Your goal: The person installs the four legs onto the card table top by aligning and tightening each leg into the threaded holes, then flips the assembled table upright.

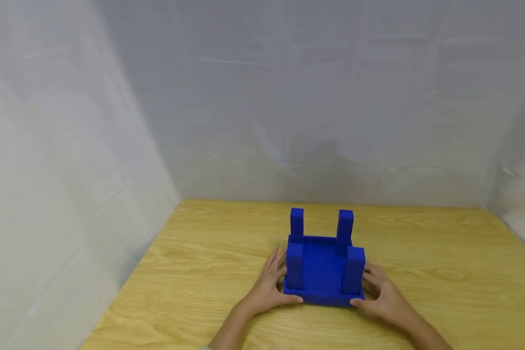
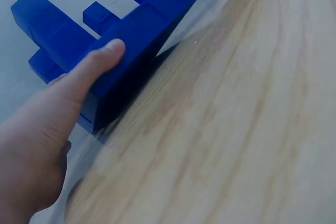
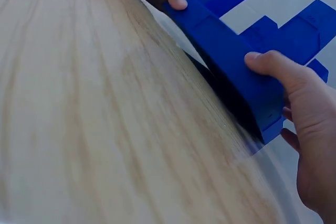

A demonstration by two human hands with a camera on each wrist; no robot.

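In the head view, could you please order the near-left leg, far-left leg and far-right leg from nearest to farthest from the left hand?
1. Near-left leg, beside the left hand.
2. Far-left leg, behind it.
3. Far-right leg, at the back right.

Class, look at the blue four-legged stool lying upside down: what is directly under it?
The blue four-legged stool rests on the light wooden table. Whatever lies beneath its seat is covered.

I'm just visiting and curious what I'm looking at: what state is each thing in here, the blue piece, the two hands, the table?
Blue four-legged stool-like block piece: upside down, legs pointing up, resting on the table.
Left hand: grips the piece's left edge, thumb on the near side.
Right hand: grips its right edge likewise.
Light wooden table: bears the piece.
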